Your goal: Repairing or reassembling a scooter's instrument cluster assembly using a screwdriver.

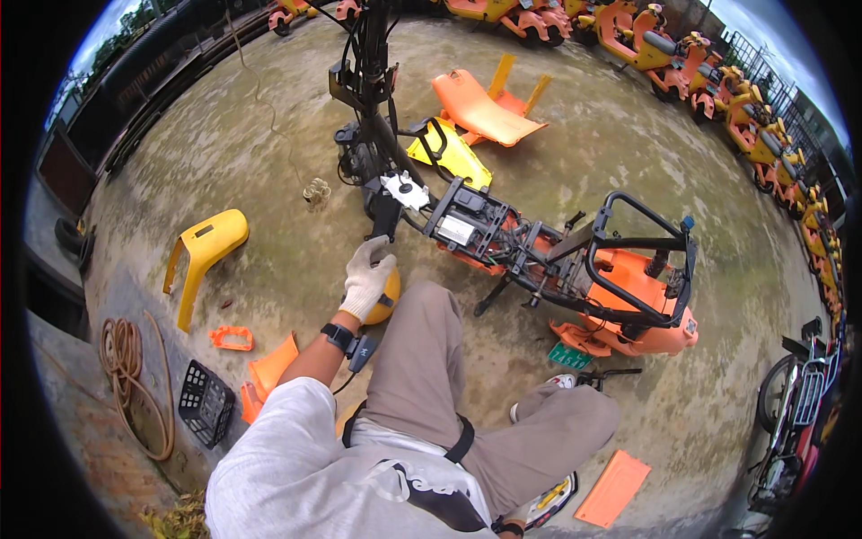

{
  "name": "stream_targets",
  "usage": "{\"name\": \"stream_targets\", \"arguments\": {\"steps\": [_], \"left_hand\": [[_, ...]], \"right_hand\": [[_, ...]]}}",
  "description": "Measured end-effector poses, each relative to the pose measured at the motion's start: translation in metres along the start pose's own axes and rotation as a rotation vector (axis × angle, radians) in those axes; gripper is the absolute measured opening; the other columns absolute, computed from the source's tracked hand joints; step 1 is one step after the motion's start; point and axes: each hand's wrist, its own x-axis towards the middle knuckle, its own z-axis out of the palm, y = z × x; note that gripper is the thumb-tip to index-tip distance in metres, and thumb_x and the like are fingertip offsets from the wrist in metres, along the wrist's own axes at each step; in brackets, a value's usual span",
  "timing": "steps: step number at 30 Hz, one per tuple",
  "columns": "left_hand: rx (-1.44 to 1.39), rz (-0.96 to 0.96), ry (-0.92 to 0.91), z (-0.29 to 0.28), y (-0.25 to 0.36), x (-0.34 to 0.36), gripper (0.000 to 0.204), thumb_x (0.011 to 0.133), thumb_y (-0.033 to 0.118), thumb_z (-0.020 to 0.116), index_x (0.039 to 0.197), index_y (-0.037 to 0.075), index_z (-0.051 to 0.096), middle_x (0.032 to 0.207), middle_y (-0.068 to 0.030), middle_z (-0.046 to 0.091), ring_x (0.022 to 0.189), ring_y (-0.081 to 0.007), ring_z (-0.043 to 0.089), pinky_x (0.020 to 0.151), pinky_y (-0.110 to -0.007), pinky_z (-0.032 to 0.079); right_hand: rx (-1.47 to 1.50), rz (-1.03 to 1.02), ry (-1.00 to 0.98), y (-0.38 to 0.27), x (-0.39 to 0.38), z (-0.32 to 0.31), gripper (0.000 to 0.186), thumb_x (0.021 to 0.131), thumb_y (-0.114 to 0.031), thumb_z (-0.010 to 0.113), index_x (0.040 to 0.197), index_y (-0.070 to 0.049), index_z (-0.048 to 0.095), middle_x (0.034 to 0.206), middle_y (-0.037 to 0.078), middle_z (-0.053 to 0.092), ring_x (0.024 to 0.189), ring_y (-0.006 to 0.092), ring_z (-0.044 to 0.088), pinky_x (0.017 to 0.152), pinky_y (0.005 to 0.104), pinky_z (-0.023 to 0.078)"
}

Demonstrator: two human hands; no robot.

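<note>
In front of me stands a stripped scooter frame point(530, 256), its dark tubes, wiring and a grey box exposed. My left hand point(366, 283), in a white knit glove, reaches to its front end. The fingers are curled at the lower end of a black part point(386, 216), below a white bracket point(404, 190). Just under the glove is a rounded yellow part point(386, 301), partly covered by hand and knee. Of my right arm, only a wrist with a dark band shows at the bottom edge; the hand itself is out of sight.
Loose orange panels point(485, 108), a yellow panel point(453, 154) and a yellow cover point(211, 238) lie on the concrete. To the left are a black crate point(206, 404) and coiled hose point(126, 359). An orange plate point(612, 490) lies near right; scooters point(637, 40) line the far side.
</note>
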Motion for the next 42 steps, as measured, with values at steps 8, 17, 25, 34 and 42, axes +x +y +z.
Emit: {"name": "stream_targets", "arguments": {"steps": [8,17,25,34,42], "left_hand": [[0.107,-0.360,-0.425,-0.022,-0.029,-0.015,0.041,0.092,0.023,0.068,0.127,0.002,0.065,0.107,-0.0066,0.072,0.086,-0.0128,0.069,0.077,-0.030,0.058],[0.089,-0.391,-0.358,-0.027,-0.069,-0.013,0.036,0.094,0.024,0.067,0.121,0.001,0.065,0.101,-0.0074,0.072,0.083,-0.0155,0.070,0.072,-0.031,0.057],[0.109,-0.572,-0.581,-0.046,-0.152,-0.029,0.026,0.099,0.023,0.061,0.112,0.001,0.064,0.092,-0.0089,0.072,0.075,-0.0204,0.072,0.064,-0.033,0.061],[0.351,-0.312,-0.802,-0.066,-0.227,-0.007,0.035,0.099,0.029,0.059,0.118,0.000,0.065,0.099,-0.0089,0.073,0.078,-0.0244,0.069,0.068,-0.036,0.056],[0.478,-0.199,-0.788,-0.074,-0.248,0.011,0.037,0.097,0.030,0.060,0.120,0.001,0.066,0.104,-0.0109,0.074,0.089,-0.0307,0.071,0.078,-0.039,0.057]], "right_hand": [[0.007,-0.011,-0.019,-0.002,0.003,-0.009,0.037,0.099,-0.033,0.050,0.126,-0.009,0.062,0.115,0.007,0.067,0.103,0.0325,0.063,0.088,0.0418,0.052],[0.058,-0.101,-0.200,-0.001,-0.010,-0.004,0.043,0.102,-0.038,0.049,0.132,-0.008,0.060,0.125,0.008,0.068,0.112,0.0342,0.063,0.094,0.0421,0.052],[0.002,-0.231,0.259,0.001,-0.016,0.014,0.026,0.095,-0.018,0.052,0.115,-0.004,0.061,0.074,0.003,0.059,0.054,0.0121,0.052,0.048,0.0284,0.045],[0.078,-0.192,0.361,0.057,-0.011,-0.024,0.039,0.091,-0.011,0.050,0.125,0.003,0.063,0.093,0.015,0.072,0.071,0.0218,0.069,0.061,0.0332,0.057],[0.075,-0.212,0.464,0.077,-0.018,-0.031,0.028,0.095,-0.018,0.058,0.107,0.002,0.073,0.084,0.007,0.073,0.066,0.0147,0.066,0.060,0.0284,0.053]]}}
